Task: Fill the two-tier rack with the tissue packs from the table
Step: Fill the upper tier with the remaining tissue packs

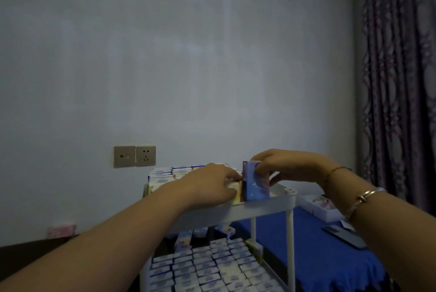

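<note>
A white two-tier rack [266, 209] stands in front of me. Its lower tier [203, 268] is packed with several rows of white tissue packs. More packs [165, 173] fill the back of the upper tier. My right hand [290, 166] grips a blue tissue pack [256, 183] standing upright at the front right of the upper tier. My left hand [207, 185] lies over the packs just left of it, fingertips touching a yellowish pack [236, 195].
A table with a blue cloth [318, 251] lies to the right, holding a white box [323, 206] and a dark flat device [344, 236]. Wall sockets [134, 156] sit behind the rack. A patterned curtain [398, 79] hangs at the right. A pink pack [61, 230] lies far left.
</note>
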### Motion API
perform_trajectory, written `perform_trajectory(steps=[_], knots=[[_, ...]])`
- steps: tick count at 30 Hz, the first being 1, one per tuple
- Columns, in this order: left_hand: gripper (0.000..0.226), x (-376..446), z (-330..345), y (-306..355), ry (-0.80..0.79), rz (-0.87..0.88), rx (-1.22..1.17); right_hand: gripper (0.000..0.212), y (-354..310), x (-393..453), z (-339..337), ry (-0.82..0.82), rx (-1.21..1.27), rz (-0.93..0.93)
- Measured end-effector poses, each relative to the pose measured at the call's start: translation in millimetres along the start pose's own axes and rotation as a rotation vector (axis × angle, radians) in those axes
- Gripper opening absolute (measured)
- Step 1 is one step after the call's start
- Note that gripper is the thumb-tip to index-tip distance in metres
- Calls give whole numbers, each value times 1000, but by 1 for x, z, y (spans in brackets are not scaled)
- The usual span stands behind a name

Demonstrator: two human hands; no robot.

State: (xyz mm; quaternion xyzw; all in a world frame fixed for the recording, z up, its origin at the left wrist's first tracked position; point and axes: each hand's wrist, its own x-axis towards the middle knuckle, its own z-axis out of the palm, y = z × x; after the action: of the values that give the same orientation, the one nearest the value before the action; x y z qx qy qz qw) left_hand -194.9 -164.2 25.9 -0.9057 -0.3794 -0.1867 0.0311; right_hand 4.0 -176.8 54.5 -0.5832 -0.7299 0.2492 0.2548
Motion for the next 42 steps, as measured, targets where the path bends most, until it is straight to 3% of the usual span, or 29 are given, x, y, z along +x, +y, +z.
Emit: perform_trajectory(steps=[3,8,11,15,21,29,32,35,42], knots=[[40,4,-2,-2,-5,-10,10,17,12,-7,-12,120,99,-49],[37,17,-7,-4,13,-33,-98,9,24,11,-20,538,142,14],[37,30,-11,-14,0,-86,-76,7,34,36,-13,608,68,98],[39,56,-12,-38,-94,-190,-31,5,48,82,-6,594,-139,138],[52,83,1,-72,-306,-279,63,12,44,148,1,404,-170,124],[53,83,3,-77,-309,-274,53,56,47,169,11,290,-296,106],[53,77,-2,-73,-257,-286,8,65,42,157,9,321,-240,156],[49,62,-19,-71,-172,-289,-41,55,26,137,6,347,-244,152],[37,-22,-60,-111,194,-414,-114,27,-85,83,43,404,-198,-161]])
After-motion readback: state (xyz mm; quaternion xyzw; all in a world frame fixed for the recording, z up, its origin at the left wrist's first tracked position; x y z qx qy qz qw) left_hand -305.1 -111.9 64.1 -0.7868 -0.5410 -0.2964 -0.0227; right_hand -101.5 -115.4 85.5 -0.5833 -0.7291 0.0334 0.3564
